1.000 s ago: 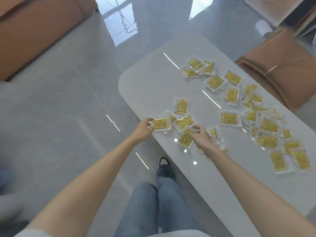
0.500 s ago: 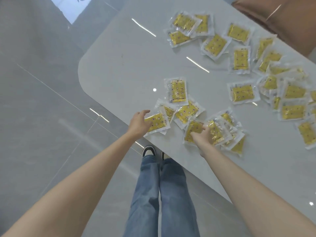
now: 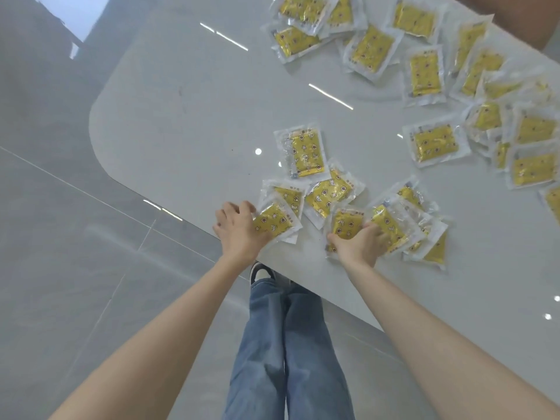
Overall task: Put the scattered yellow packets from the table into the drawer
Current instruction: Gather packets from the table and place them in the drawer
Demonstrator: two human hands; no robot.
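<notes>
left hand (image 3: 239,233) pinches a yellow plastic-wrapped packet (image 3: 274,222) lying just right of it; right hand (image 3: 360,247) clutches overlapping packets (image 3: 346,222).

The packets (image 3: 306,153) are bright yellow inside clear, whitish-edged wrappers, printed with small white stars and crescent moons outlined in dark red. The desk (image 3: 181,116) is glossy off-white with bright streaks and dots of reflected light. The floor (image 3: 60,253) is grey tile crossed by thin pale joint lines. The jeans (image 3: 272,344) are faded blue, the shoe (image 3: 257,272) black and white
</notes>
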